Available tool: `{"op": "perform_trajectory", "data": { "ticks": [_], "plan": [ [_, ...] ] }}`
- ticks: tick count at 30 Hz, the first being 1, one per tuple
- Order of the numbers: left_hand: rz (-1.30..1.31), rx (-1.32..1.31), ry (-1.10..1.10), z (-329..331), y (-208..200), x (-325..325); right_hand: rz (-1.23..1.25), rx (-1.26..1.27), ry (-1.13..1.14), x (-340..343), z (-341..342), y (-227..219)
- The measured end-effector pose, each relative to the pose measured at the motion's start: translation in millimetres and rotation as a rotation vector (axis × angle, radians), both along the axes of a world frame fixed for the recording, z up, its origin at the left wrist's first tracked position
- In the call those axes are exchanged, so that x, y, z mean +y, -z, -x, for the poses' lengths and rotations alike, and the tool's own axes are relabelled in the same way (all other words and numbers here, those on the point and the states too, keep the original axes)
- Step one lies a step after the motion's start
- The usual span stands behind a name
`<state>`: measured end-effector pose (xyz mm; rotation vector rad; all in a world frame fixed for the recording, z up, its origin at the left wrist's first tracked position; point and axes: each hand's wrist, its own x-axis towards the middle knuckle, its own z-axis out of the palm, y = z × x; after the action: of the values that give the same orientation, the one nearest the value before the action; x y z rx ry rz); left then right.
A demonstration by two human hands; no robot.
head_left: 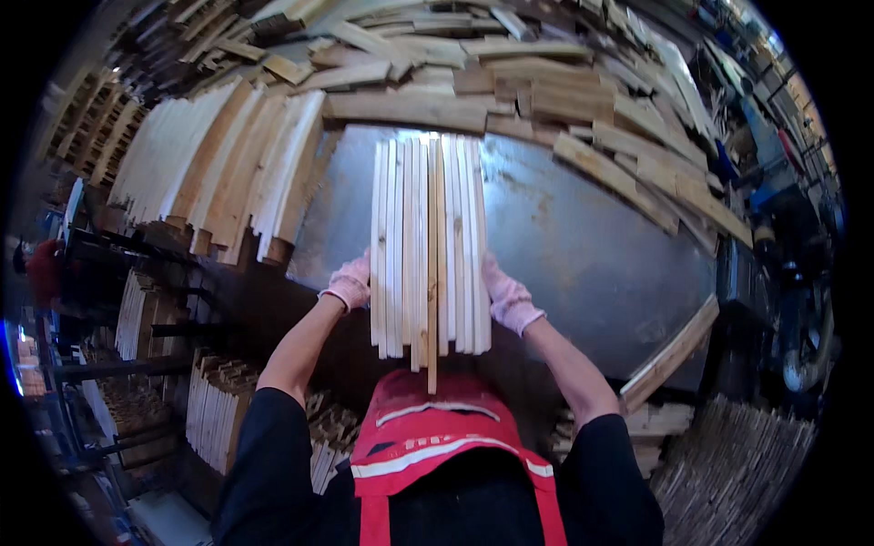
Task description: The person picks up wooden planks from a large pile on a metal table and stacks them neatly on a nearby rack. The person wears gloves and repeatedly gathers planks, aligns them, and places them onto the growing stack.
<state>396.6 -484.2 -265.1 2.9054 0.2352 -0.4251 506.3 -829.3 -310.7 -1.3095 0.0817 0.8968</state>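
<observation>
your hands press in from either side on a bundle of thin wooden slats: the left hand is flat against its left face, the right hand against its right face, both in pale pink knitted gloves, palms clamping inward rather than fingers curling round. the bundle sits squarely between them, so neither hand is nearer; it is centred on your body line, just above your red apron.

the long axis of the slats runs straight away from you, near ends by your chest, far ends out over the bench. the slats stand on edge, packed side by side, and their near ends are uneven: one narrow strip in the middle sticks out closer to you than the rest. the wood is pale, raw and sawn, with a darker, browner strip or two among the lighter ones.

beneath lies the bench, a grey sheet-metal top, dull and smudged. to your left, a fan of similar pale boards leans on the bench edge. across the far side, rough thicker planks are heaped loosely. at your right, a single batten rests slanting on the bench corner, and more stacked strips stand low at your left.
</observation>
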Motion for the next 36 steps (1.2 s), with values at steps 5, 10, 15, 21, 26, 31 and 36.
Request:
{"op": "perform_trajectory", "data": {
  "ticks": [5,10,15,21,26,31,36],
  "plan": [
    [0.419,-0.229,-0.083,43,49,21,-0.023,0.359,0.236,-6,-3,15],
    [0.784,-0.337,-0.438,31,74,26,0.498,-0.678,0.027,-38,8,9],
    [1.271,-0.346,-0.954,9,52,15,0.309,-0.346,0.338,-9,10,25],
    [0.921,-0.56,-0.735,-34,46,13,-0.303,0.024,0.465,-8,9,73],
    [0.379,-0.626,-0.107,-173,-13,18,0.279,-0.197,0.356,1,37,25],
    [0.187,-0.437,0.099,-321,10,9,0.924,-0.627,0.109,10,45,-47],
    [0.229,0.006,-0.076,-384,-5,19,0.874,-0.967,0.124,40,38,-75]
  ]
}}
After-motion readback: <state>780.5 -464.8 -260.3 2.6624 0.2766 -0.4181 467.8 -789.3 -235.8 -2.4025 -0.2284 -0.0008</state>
